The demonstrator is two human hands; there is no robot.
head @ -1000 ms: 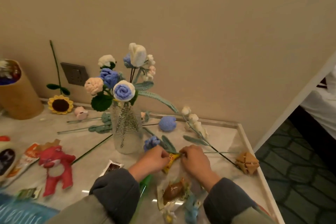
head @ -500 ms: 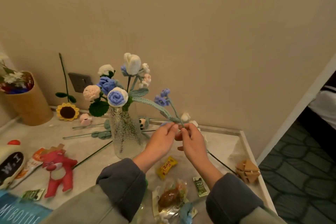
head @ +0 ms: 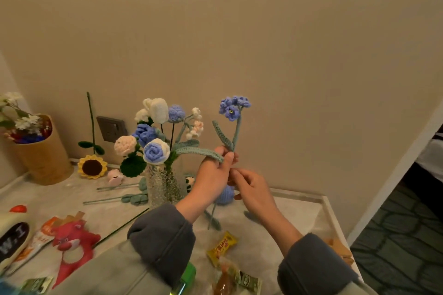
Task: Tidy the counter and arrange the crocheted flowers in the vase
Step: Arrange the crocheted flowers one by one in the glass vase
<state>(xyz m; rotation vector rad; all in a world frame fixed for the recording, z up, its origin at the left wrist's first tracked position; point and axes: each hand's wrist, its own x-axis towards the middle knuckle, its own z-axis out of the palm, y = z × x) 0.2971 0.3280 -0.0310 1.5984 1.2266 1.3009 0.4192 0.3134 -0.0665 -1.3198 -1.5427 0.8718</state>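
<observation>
Holding a blue crocheted flower sprig [head: 233, 106] nearly upright, blooms on top, a person's left hand [head: 214, 176] pinches its stem between thumb and fingertips just under the leaf, to the right of the glass vase [head: 163, 187] on the marble counter [head: 299, 213]. The right hand [head: 251, 190] sits just below, fingers curled toward the stem; whether it grips cannot be told. The vase mouth lies left of the left hand, the nearer one, so the stem's tail likely must travel leftward and down.
</observation>
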